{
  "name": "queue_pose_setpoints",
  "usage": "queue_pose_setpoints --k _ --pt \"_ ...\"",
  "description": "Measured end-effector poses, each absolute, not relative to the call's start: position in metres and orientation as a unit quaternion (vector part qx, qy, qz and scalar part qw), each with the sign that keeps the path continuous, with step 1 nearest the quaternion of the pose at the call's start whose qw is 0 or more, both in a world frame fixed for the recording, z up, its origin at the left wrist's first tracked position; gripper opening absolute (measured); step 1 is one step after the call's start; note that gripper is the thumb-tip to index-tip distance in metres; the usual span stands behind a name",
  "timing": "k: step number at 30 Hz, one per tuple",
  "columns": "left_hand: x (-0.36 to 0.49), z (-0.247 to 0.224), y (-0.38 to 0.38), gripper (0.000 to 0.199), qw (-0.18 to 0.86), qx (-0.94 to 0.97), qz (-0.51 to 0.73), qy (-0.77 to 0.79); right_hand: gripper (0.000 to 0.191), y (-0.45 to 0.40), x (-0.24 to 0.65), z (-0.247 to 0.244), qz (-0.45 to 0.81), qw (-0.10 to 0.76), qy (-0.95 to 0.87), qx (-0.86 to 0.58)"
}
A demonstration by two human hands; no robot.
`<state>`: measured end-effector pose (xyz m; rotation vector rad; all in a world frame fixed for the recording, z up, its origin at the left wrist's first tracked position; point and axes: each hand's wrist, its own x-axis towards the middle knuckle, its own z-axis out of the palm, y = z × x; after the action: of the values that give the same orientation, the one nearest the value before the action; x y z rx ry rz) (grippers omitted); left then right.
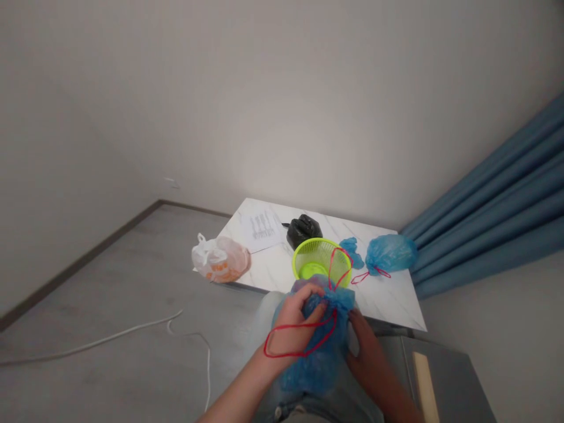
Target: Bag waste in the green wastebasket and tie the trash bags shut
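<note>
- Over the person's lap, the left hand (293, 326) is curled nearly closed, its fingers bunched into the gathered top of a blue plastic bag (317, 370), with the forearm coming in from the lower left.
- Right hand (365, 352): half open, fingers wrapped around the bag's side, holding it.
- A red drawstring (319, 342) loops across the back of the left hand and rises in front of a lime-green plastic basket (321, 262).
- On a white marble-patterned table (383, 296): the basket, a black bag (303, 230), a small blue bag (350, 252), a blue bag with red ties (390, 254) and a printed sheet of paper (264, 230), its text too small to read.
- At the table's edge, a white plastic bag (219, 259) shows orange inside.
- A white cable (132, 333) lies on the grey floor (110, 276); a blue curtain (497, 205) hangs beside the pale wall (282, 100).
</note>
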<state>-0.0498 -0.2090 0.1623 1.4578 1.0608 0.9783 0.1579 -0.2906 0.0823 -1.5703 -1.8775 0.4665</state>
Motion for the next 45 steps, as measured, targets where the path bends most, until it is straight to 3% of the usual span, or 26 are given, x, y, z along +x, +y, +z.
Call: queue_pose_setpoints --k 6,8,12,18,24,27,31,35,37,40,45 --pt "-0.062 0.193 -0.204 0.008 0.511 0.617 0.417 0.428 0.045 -0.284 0.155 0.17 0.18 0.401 -0.674 -0.594" --pt "-0.061 0.202 -0.206 0.007 0.514 0.622 0.412 0.422 0.044 -0.28 0.147 0.189 0.187 0.388 -0.693 -0.578" --pt "-0.057 0.213 -0.214 0.012 0.553 0.618 0.383 0.407 0.035 -0.271 0.13 0.2 0.238 0.367 -0.709 -0.554" --pt "-0.06 0.215 -0.213 0.014 0.595 0.572 0.389 0.409 0.008 -0.278 0.142 0.203 0.321 0.461 -0.615 -0.554" --pt "-0.077 0.207 -0.214 0.017 0.575 0.49 0.454 0.472 0.014 -0.291 0.161 0.185 0.41 0.577 -0.485 -0.513" --pt "-0.084 0.206 -0.221 0.019 0.577 0.492 0.46 0.462 0.005 -0.296 0.152 0.184 0.365 0.558 -0.521 -0.532" --pt "-0.082 0.212 -0.234 0.02 0.605 0.531 0.417 0.422 0.032 -0.292 0.126 0.196 0.27 0.46 -0.639 -0.555" --pt "-0.079 0.214 -0.238 0.012 0.498 0.629 0.384 0.456 0.01 -0.285 0.112 0.203 0.229 0.401 -0.704 -0.539" --pt "-0.081 0.211 -0.236 0.004 0.399 0.684 0.345 0.505 0.009 -0.285 0.114 0.205 0.227 0.426 -0.695 -0.534" --pt "-0.085 0.202 -0.23 0.01 0.298 0.716 0.287 0.563 0.01 -0.291 0.12 0.206 0.234 0.479 -0.669 -0.519" --pt "-0.086 0.193 -0.224 0.013 0.246 0.717 0.299 0.579 0.017 -0.301 0.122 0.201 0.401 0.514 -0.652 -0.386"
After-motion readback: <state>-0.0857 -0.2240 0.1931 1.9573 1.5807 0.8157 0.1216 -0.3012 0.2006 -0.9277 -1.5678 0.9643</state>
